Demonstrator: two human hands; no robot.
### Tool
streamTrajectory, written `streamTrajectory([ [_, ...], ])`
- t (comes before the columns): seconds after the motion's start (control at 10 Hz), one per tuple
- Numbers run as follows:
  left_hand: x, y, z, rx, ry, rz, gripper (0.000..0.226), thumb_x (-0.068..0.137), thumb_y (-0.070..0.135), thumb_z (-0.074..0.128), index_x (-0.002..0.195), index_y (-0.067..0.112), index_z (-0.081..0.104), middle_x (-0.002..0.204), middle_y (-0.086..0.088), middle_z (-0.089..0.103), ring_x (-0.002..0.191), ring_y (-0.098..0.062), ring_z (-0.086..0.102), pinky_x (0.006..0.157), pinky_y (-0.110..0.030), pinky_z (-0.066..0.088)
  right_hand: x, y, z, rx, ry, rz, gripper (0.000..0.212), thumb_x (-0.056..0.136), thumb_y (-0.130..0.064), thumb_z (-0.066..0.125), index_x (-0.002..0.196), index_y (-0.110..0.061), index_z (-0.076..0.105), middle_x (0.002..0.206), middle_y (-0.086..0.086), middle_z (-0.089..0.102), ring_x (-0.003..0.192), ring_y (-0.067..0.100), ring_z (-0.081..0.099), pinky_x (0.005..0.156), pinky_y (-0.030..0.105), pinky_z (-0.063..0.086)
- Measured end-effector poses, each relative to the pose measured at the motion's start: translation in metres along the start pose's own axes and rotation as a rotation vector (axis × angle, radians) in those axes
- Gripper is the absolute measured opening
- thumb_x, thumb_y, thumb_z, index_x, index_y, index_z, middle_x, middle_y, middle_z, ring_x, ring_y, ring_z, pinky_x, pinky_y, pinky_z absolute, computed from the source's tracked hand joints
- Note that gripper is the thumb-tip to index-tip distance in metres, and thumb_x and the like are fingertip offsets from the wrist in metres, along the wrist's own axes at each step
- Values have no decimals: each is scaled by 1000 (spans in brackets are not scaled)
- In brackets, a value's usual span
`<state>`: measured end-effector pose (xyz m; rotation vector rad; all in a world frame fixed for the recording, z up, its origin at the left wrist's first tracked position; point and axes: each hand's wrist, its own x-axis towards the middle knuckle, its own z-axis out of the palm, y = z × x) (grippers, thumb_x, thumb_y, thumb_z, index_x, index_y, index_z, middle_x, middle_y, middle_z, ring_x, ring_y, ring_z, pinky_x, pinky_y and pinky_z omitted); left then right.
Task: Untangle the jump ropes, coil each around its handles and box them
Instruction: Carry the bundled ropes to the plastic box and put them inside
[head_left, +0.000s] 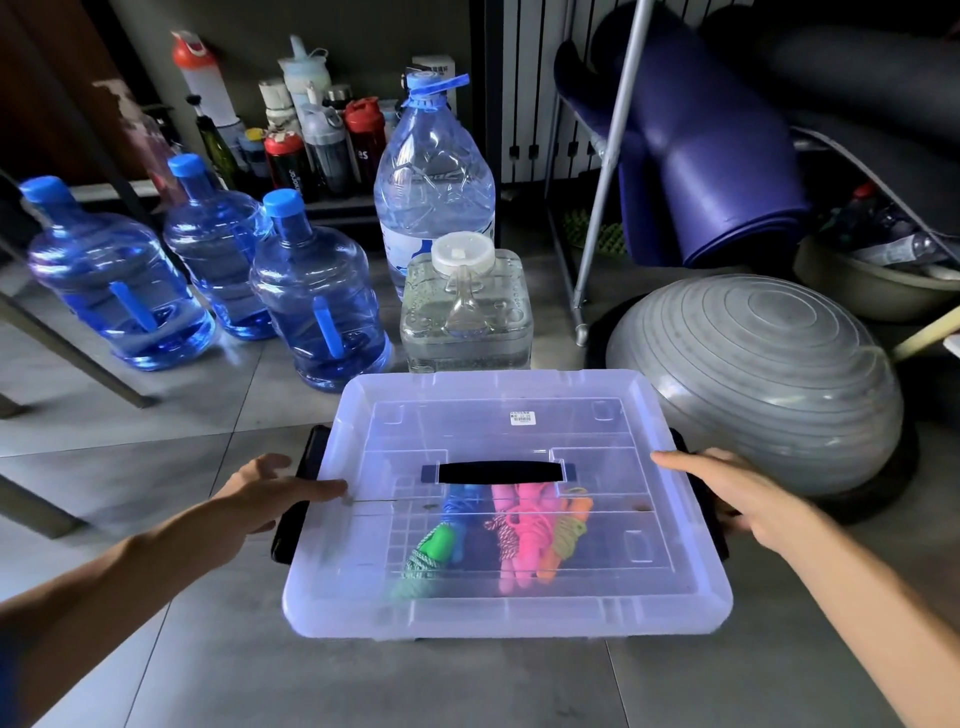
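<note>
While the lidded box (506, 613) sits between them, left hand (270, 491) and right hand (727, 491) flank it, fingers extended.

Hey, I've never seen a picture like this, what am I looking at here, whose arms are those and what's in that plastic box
There is no machine here. It is one wide-angle picture from a camera worn on a person's head, looking forward and down, so the two bare arms are the wearer's own. On the tiled floor sits a clear storage box with its lid on and a black carry handle on the lid. Through the lid you see coiled jump ropes in green, blue, pink and orange. The left hand lies with straight fingers at the box's left edge, the right hand at its right edge by a black latch; neither grips anything that I can see. Behind stand blue water bottles and a grey balance dome.
</note>
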<state>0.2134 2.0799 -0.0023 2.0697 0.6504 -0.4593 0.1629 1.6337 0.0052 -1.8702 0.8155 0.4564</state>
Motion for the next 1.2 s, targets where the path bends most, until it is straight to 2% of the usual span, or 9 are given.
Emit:
streamTrajectory([
  [0.1, -3, 4, 3, 29, 37, 101, 39, 60, 24, 90, 93, 16, 71, 92, -6, 72, 81, -22, 67, 65, -28, 52, -1, -4, 7, 19, 149, -139, 46, 78, -25, 79, 113, -6, 56, 108, 8, 64, 85, 19, 57, 77, 34, 44],
  [0.2, -3, 7, 7, 104, 91, 164, 34, 60, 21, 89, 87, 16, 70, 85, -6, 70, 76, -23, 66, 60, -28, 49, 4, -10, 11, -155, 303, -201, 56, 73, -23, 80, 123, -11, 58, 109, 6, 66, 93, 24, 61, 81, 33, 47],
  [0.3, -2, 12, 9, 192, 169, 192, 28, 58, 22, 88, 77, 13, 70, 78, -7, 69, 71, -24, 63, 54, -26, 45, 7, -23, 17, -333, 378, -266, 50, 69, -23, 73, 117, -17, 61, 96, -1, 68, 87, 24, 63, 76, 30, 49],
  [0.4, 0, 17, 10, 251, 189, 206, 26, 57, 24, 88, 73, 12, 71, 74, -8, 69, 68, -24, 63, 51, -25, 43, 14, -27, 20, -397, 370, -308, 62, 70, -20, 70, 130, -19, 53, 114, 3, 65, 92, 28, 64, 73, 29, 46],
  [0.5, 4, 27, 10, 326, 215, 226, 28, 57, 27, 88, 70, 12, 69, 69, -7, 66, 63, -22, 60, 48, -25, 38, 24, -32, 25, -460, 416, -364, 62, 73, -15, 67, 131, -22, 47, 116, 5, 64, 91, 30, 63, 70, 30, 45],
  [0.8, 12, 33, 13, 462, 288, 294, 32, 57, 31, 87, 73, 13, 66, 70, -4, 62, 61, -19, 54, 47, -24, 35, 38, -36, 33, -510, 503, -472, 35, 76, -8, 62, 108, -18, 54, 97, 6, 66, 85, 30, 57, 67, 32, 41],
  [1.0, 16, 31, 11, 400, 289, 314, 28, 60, 30, 87, 76, 16, 69, 72, -5, 63, 66, -22, 57, 49, -25, 37, 39, -37, 33, -504, 502, -467, 39, 78, -10, 64, 115, -18, 53, 105, 7, 66, 96, 32, 60, 74, 33, 45],
  [1.1, 18, 29, 11, 267, 234, 282, 23, 60, 23, 87, 74, 18, 70, 77, -8, 68, 69, -25, 61, 52, -26, 42, 40, -33, 34, -504, 502, -472, 39, 80, -15, 66, 117, -18, 53, 104, 7, 67, 90, 30, 59, 74, 35, 49],
  [1.2, 15, 35, 10, 246, 224, 261, 25, 63, 21, 84, 84, 16, 71, 88, -10, 70, 76, -26, 62, 60, -29, 47, 37, -35, 35, -480, 489, -457, 42, 82, -19, 66, 121, -19, 52, 109, 6, 66, 88, 28, 57, 73, 36, 50],
])
